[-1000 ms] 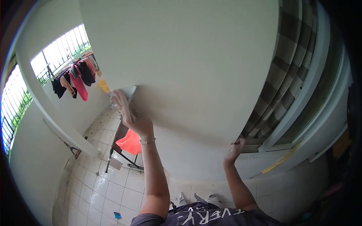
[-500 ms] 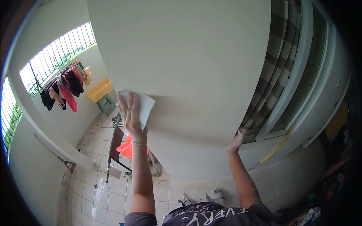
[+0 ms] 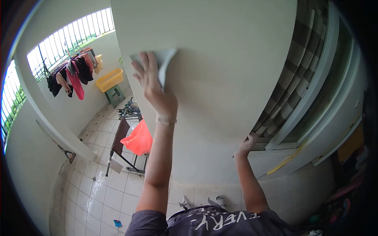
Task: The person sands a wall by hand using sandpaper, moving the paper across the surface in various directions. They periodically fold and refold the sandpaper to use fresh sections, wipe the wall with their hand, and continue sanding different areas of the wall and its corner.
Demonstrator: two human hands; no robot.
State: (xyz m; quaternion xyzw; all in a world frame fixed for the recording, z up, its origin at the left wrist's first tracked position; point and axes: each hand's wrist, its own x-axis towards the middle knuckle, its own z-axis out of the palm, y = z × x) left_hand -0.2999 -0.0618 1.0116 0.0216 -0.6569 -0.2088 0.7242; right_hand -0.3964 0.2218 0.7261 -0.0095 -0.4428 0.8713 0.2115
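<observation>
My left hand [image 3: 151, 80] is raised against the pale wall [image 3: 220, 74], fingers stretched out over a white cloth [image 3: 166, 65]. The hand presses this cloth to the wall; one corner of it stands away on the right. Lower on the right, my right hand [image 3: 247, 144] rests at the corner of the window opening, fingers bent over the ledge [image 3: 260, 146] and partly hidden. A checked curtain [image 3: 289, 78] hangs just above that hand, beside the window frame [image 3: 311, 82].
Laundry [image 3: 75, 72] hangs by the railing at left, near a yellow basket [image 3: 109, 80]. A red bag [image 3: 138, 138] hangs on a folded metal-framed item [image 3: 120, 135]. A mop or squeegee [image 3: 67, 153] leans left. A yellow strip [image 3: 285, 160] runs below the window.
My left hand has slid the cloth up and to the right along the wall. The right hand stays at the ledge. The view has shifted slightly.
</observation>
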